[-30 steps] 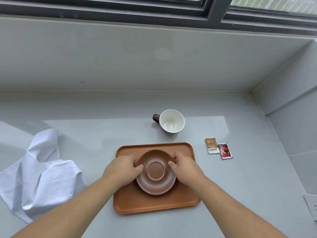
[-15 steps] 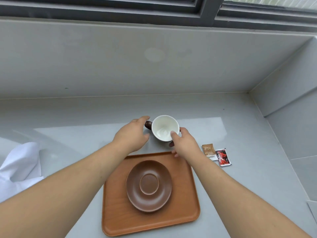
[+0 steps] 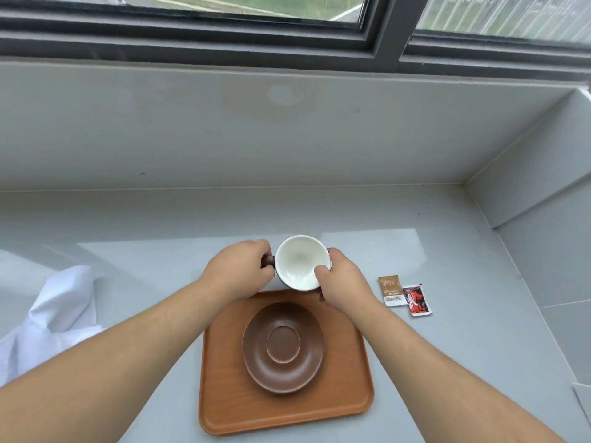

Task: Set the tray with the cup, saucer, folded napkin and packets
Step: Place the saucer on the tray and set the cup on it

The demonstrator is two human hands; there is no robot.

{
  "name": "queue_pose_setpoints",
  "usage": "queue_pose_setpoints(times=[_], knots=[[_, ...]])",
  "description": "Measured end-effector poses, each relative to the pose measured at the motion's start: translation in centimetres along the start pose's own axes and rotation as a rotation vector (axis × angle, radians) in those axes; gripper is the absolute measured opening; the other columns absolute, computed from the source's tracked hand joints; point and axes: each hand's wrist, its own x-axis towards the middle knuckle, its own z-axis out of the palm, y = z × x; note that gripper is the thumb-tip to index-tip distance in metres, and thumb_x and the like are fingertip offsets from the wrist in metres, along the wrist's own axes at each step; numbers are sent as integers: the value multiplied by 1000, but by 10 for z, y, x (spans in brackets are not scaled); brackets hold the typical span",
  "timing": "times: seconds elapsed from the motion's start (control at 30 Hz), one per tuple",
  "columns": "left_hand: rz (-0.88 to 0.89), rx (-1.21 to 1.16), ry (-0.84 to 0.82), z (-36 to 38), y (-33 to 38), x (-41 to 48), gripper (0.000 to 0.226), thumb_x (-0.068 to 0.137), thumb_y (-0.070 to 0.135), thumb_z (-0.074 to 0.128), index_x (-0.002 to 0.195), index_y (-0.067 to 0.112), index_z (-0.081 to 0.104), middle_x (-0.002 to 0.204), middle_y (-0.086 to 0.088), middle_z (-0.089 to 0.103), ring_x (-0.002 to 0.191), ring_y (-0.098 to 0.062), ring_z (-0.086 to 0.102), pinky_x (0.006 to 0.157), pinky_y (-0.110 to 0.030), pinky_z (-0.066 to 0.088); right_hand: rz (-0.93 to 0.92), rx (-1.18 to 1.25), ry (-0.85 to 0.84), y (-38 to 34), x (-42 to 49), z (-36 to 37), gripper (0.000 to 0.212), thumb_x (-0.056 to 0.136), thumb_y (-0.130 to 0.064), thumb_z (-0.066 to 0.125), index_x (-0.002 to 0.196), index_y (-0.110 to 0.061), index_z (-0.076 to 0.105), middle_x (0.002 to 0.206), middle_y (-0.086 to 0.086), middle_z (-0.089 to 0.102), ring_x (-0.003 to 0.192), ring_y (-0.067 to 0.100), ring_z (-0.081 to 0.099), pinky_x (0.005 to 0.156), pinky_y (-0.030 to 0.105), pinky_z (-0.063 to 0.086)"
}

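Note:
An orange-brown tray lies on the grey counter with a brown saucer on it. Just beyond the tray's far edge is the cup, white inside and brown outside, tilted toward me. My left hand grips its brown handle on the left. My right hand holds its right side, thumb on the rim. A crumpled white napkin lies at the far left. To the right of the tray lie two packets, a brown one and a red-and-black one.
A low grey wall and a dark window frame run behind the counter. A grey side wall closes the right. A white paper corner shows at the right edge.
Both hands left the saucer on the tray, reached forward and closed on the cup. The cup now sits tilted between them.

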Motion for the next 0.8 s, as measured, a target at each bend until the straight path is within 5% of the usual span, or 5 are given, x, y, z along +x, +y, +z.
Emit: queue_pose_setpoints(times=[0.37,0.63,0.8], knots=[[-93,-51,-64,17,-16,-113,10,74,39,52,71,30,48,74,13,60,68,-6,56,53,-29,40,-52,-129,-106,15,-90,30,42,88,-30,44,128,-37,53,103,-5,69,87,17,65,76,39,58],[-99,-94,-87,47,-23,-144,9,76,43,52,72,37,48,79,16,59,73,-3,55,54,-27,38,-59,-228,-128,35,-112,41,33,91,-30,43,124,-32,51,84,-12,61,75,6,58,56,30,44],[-97,-115,-61,55,-26,-146,8,78,44,52,79,37,53,81,17,59,75,-5,56,55,-27,41,-57,-205,-113,41,-114,45,34,92,-30,43,125,-36,52,92,-10,65,81,9,61,63,32,49]])
